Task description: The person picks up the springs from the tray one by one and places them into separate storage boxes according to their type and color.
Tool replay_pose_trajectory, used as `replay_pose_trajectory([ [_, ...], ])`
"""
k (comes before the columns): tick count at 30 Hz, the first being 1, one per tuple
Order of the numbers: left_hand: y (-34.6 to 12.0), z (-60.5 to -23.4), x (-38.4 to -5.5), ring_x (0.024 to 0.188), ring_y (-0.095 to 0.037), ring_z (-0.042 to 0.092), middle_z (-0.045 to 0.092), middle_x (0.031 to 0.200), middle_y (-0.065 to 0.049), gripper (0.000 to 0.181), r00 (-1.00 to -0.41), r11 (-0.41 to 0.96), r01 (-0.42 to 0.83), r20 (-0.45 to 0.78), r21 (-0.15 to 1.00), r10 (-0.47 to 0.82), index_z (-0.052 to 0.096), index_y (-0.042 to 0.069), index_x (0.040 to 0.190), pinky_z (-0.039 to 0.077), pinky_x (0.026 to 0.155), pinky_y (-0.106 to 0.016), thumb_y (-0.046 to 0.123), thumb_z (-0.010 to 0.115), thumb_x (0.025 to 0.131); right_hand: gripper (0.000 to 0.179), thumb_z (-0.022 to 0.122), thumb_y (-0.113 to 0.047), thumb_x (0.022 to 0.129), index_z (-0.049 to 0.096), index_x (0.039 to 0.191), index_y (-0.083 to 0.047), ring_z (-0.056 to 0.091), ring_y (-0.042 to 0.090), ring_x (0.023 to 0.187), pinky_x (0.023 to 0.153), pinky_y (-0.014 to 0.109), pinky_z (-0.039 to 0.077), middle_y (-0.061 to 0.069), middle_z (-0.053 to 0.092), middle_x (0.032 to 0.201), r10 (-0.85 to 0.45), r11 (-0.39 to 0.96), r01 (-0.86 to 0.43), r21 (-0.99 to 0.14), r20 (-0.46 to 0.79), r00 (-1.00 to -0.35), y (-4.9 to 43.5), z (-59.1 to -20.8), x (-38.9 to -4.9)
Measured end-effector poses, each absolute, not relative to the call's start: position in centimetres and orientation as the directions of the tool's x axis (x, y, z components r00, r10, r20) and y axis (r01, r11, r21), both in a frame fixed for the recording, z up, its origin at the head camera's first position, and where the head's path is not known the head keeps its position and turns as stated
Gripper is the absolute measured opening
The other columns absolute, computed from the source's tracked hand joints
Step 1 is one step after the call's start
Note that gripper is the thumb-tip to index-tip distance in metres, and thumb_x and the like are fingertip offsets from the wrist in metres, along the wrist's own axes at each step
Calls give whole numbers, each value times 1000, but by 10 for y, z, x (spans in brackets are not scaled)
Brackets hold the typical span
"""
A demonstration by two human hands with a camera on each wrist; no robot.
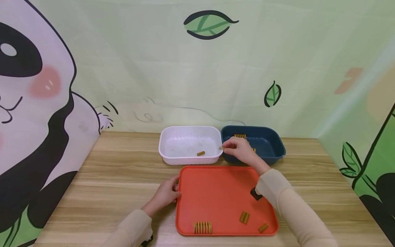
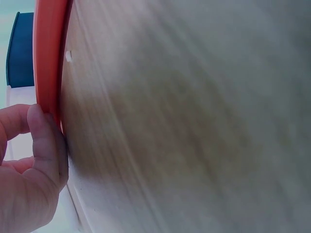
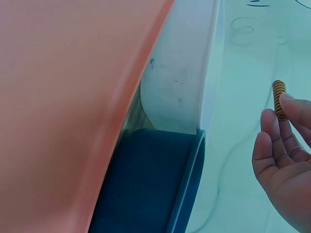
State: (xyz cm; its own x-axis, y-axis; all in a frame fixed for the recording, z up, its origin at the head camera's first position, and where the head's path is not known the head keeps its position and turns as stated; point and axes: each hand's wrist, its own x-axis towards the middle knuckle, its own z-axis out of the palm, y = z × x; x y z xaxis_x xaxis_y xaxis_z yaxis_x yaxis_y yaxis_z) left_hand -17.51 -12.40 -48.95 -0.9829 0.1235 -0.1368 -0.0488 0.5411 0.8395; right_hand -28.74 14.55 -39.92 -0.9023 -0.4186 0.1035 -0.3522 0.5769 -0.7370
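My right hand (image 1: 242, 150) pinches a small brass-coloured coil spring (image 3: 278, 93) between thumb and fingers, above the place where the white and blue bins meet. At the left edge of the red tray (image 1: 216, 192), my left hand (image 1: 165, 192) grips the rim with thumb and fingers. On that tray lie a large spring (image 1: 202, 227) near the front, a medium spring (image 1: 244, 217) and a small spring (image 1: 263, 227). A single small spring (image 1: 201, 153) rests in the white bin (image 1: 182, 160). Inside the dark blue bin (image 1: 274, 151) are more springs (image 1: 239, 136), partly hidden by my right hand.
Both bins stand side by side behind the red tray, close to its back edge. Wood-grain table (image 1: 123, 164) surrounds them. A printed cloth backdrop (image 1: 139, 68) with a panda and leaves rises behind the table.
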Motion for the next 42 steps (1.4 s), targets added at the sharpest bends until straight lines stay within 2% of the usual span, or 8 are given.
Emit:
replay_pose_trajectory([
  [6, -124, -492, -175, 44, -11, 42, 45, 65, -4, 60, -983, 533, -44, -131, 845, 126, 41, -3, 128, 42, 41, -21, -9, 58, 71, 18, 63, -6, 79, 67, 97, -2, 52, 19, 77, 66, 21, 47, 13, 62, 90, -410, 586, -338, -737, 91, -908, 138, -405, -293],
  [17, -124, -493, -176, 44, -10, 42, 46, 65, -4, 61, -986, 542, -34, -118, 840, 121, 42, -3, 128, 42, 41, -21, -10, 58, 70, 21, 62, -9, 81, 66, 100, -3, 55, 21, 83, 73, 28, 51, 13, 62, 95, -375, 603, -274, -749, 37, -926, 128, -414, -302],
  [29, -126, -494, -176, 45, -11, 42, 46, 67, -4, 61, -980, 553, -26, -131, 833, 151, 39, -4, 130, 42, 41, -19, -7, 58, 72, 19, 62, -8, 81, 67, 99, -3, 55, 20, 83, 72, 27, 50, 13, 63, 94, -381, 635, -274, -722, 16, -924, 113, -422, -311],
  [42, -125, -493, -176, 45, -11, 42, 46, 66, -4, 60, -981, 533, -59, -147, 844, 125, 40, -3, 130, 42, 42, -21, -8, 58, 72, 17, 62, -7, 81, 67, 96, -2, 55, 20, 82, 72, 27, 50, 12, 65, 91, -388, 662, -264, -702, -19, -921, 100, -424, -316],
])
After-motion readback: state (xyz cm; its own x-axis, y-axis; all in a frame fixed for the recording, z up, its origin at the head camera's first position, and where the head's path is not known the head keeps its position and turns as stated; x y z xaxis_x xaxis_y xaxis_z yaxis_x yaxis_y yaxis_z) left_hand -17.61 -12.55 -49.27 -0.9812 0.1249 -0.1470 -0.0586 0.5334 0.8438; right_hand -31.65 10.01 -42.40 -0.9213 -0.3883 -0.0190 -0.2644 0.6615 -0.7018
